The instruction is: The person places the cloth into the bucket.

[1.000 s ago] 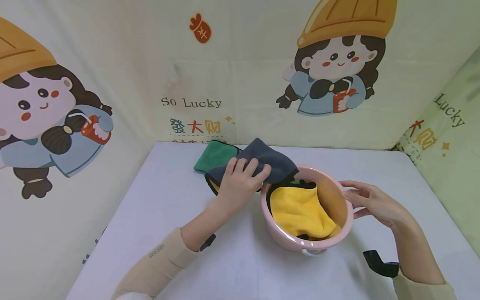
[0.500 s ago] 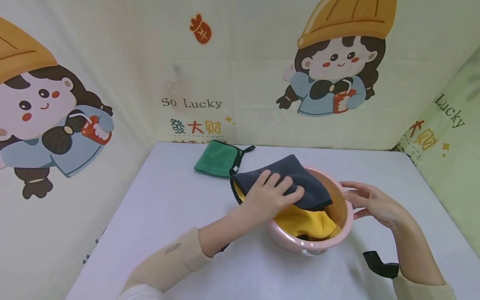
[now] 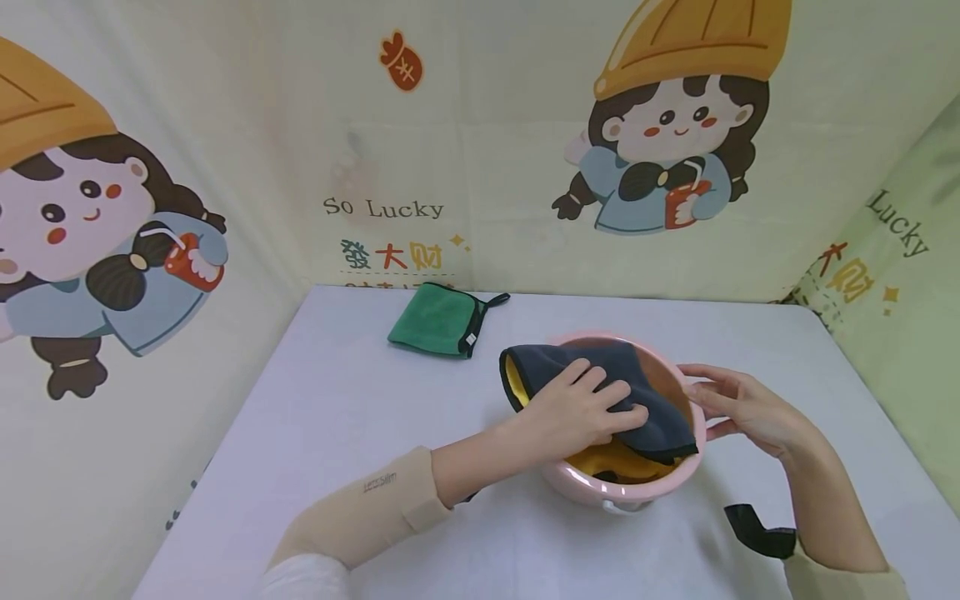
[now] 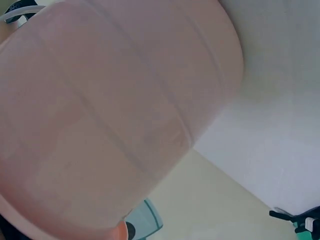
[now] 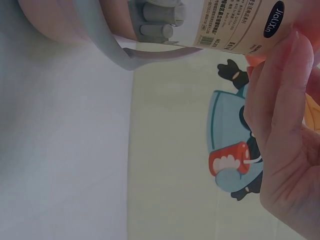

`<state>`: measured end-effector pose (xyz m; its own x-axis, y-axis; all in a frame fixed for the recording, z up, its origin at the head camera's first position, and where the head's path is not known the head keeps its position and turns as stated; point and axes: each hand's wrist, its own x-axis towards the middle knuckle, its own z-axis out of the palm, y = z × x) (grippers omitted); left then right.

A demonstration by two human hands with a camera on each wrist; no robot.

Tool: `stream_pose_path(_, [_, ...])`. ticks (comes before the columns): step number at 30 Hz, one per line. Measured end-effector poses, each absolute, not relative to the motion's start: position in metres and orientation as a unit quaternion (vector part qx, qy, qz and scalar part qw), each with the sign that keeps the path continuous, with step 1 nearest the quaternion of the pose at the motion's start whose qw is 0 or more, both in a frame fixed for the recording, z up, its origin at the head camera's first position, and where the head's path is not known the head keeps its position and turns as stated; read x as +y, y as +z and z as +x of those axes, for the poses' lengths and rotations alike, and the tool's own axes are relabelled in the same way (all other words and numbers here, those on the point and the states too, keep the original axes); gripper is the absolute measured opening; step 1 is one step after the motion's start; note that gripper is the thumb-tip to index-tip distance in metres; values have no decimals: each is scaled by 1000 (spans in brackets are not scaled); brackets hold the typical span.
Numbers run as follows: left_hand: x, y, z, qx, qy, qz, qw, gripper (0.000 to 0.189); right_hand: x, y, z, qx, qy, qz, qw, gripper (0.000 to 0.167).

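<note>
Over the mouth of a pink bucket (image 3: 573,483), my left hand (image 3: 577,412) grips a dark grey cloth (image 3: 622,360) with black edging and a yellow underside. The grey cloth covers much of the opening, its left corner sticking out past the rim. Beneath it shows part of a yellow cloth (image 3: 615,458) inside the bucket. My right hand (image 3: 753,410) holds the bucket's rim from the right; in the right wrist view its fingers (image 5: 292,75) lie against the outer wall beside a printed label (image 5: 240,22). The left wrist view shows mostly the bucket's side (image 4: 120,100).
A folded green cloth (image 3: 435,321) with a black edge and loop lies at the back left of the white table (image 3: 360,450). The bucket's grey handle (image 5: 107,45) hangs at its side. Patterned curtains (image 3: 510,150) stand behind the table and along its sides.
My left hand has carried the grey cloth rightward and toward me, from beside the green cloth to over the bucket. The green cloth is now fully visible. My right hand stays at the rim.
</note>
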<state>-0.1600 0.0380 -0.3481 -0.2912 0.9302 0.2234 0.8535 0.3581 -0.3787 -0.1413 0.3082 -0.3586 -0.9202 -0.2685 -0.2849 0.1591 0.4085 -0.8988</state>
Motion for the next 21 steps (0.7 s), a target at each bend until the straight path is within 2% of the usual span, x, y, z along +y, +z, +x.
stream_pose_path(14, [56,-358,-168,-793,115,-578,156,34,310,-360,-142,815,-544,-46,194,56])
stream_pose_path(21, [64,-362,-170,-791,157,-580,113,37,309,-361,-141,808,-553,-49,196,53])
